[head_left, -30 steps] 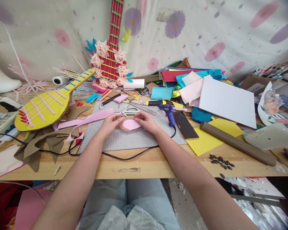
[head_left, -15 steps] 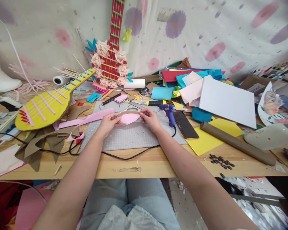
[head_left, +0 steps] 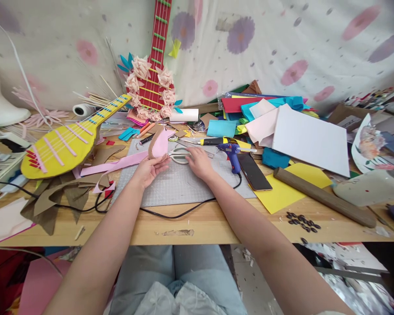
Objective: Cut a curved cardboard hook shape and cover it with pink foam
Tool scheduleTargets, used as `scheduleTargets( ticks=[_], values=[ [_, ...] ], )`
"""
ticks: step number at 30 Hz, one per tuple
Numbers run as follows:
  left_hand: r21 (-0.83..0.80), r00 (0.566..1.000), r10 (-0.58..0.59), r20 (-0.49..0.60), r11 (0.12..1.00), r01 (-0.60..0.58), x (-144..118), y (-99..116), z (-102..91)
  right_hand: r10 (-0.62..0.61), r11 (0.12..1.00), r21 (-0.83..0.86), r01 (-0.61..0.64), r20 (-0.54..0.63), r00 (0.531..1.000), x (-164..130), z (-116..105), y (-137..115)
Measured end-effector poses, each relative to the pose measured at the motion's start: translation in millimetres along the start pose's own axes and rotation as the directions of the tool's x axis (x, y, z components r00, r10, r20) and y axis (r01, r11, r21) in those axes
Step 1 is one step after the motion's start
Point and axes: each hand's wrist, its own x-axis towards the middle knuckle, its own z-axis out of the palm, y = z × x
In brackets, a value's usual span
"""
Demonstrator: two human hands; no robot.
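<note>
While the left hand [head_left: 150, 168] grips pink foam [head_left: 160, 144], the right [head_left: 199, 162] touches scissors [head_left: 179, 154] on the mat [head_left: 184, 186]

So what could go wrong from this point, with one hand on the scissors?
The left hand alone holds the pink piece upright, so it may flop or crease. The right hand rests on the scissors close to that hand: a nick is possible. The glue gun cable could snag an arm.

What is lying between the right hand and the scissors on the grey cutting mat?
Nothing visible. The right hand already lies on the scissors, fingers at the handles, on the cutting mat. The left hand holds the pink cardboard piece upright just beside them, not across them.
</note>
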Motion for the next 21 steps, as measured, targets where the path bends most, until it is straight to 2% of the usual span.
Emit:
scheduleTargets(
  ticks=[2, 6, 10, 13, 15, 18, 21],
  values=[
    [-0.053, 1.000, -0.010, 0.000, 0.999, 0.010, 1, 0, -0.4, -0.046, 0.994, -0.095, 0.056, 0.101, 0.994, 8, 2, -5],
    [-0.101, 0.998, -0.012, -0.058, 0.995, 0.006, 2, -1, -1.3, 0.005, 0.968, -0.239, 0.072, 0.308, 0.951, 27, 0, -15],
    [-0.133, 0.991, 0.011, -0.131, 0.991, -0.029, 3, -1, -1.2, 0.079, 0.974, -0.225, 0.026, 0.444, 0.893, 39, -12, -22],
    [-0.139, 0.990, 0.028, -0.137, 0.989, -0.048, 2, -1, -0.7, 0.143, 0.988, -0.118, -0.100, 0.452, 0.880, 35, -26, -19],
    [-0.150, 0.991, 0.032, -0.127, 0.987, -0.051, 2, -1, -0.4, 0.163, 0.979, 0.032, -0.202, 0.473, 0.866, 27, -35, -11],
    [-0.160, 0.992, 0.034, -0.123, 0.986, -0.054, 3, -4, 0.7, 0.155, 0.867, 0.357, -0.346, 0.468, 0.870, 10, -41, -1],
    [-0.146, 0.995, 0.038, -0.093, 0.988, -0.052, 2, -7, 3.2, 0.140, 0.823, 0.447, -0.350, 0.437, 0.888, -3, -42, -1]
  ],
)
